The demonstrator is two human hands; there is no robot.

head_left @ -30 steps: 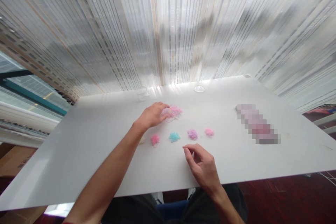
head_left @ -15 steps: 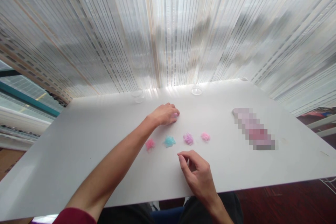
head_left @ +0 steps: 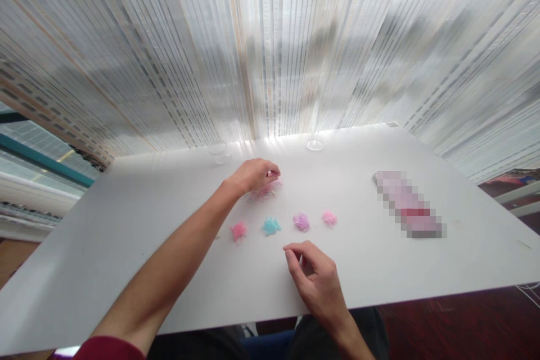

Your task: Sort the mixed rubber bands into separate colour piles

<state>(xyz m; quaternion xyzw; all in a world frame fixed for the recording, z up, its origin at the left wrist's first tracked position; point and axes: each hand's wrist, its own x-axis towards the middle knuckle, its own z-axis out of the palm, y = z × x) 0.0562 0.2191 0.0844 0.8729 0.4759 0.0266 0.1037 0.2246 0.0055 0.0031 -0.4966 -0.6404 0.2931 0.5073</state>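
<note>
My left hand (head_left: 258,174) is over a loose mixed pile of thin pink and pale strands (head_left: 265,191), perhaps small rubber bands. Its fingers are pinched, with a reddish bit showing between them; its kind is too small to make out. Nearer to me lies a row of small heaps: a coral-pink heap (head_left: 238,231), a teal heap (head_left: 271,226), a purple heap (head_left: 301,222) and a light pink heap (head_left: 329,218). Below the purple heap, my right hand (head_left: 316,275) rests at the table, fingers curled and thumb against the index finger, nothing visible in it.
Two clear round dishes or lids, one at the back left (head_left: 219,153) and one at the back centre (head_left: 315,144), stand on the white table (head_left: 379,264). A blurred-out pinkish flat object (head_left: 407,205) lies to the right. A strip curtain (head_left: 270,56) borders the far edge.
My left hand has shifted slightly left and up, uncovering the mixed pile beneath it. My right hand has stayed in place.
</note>
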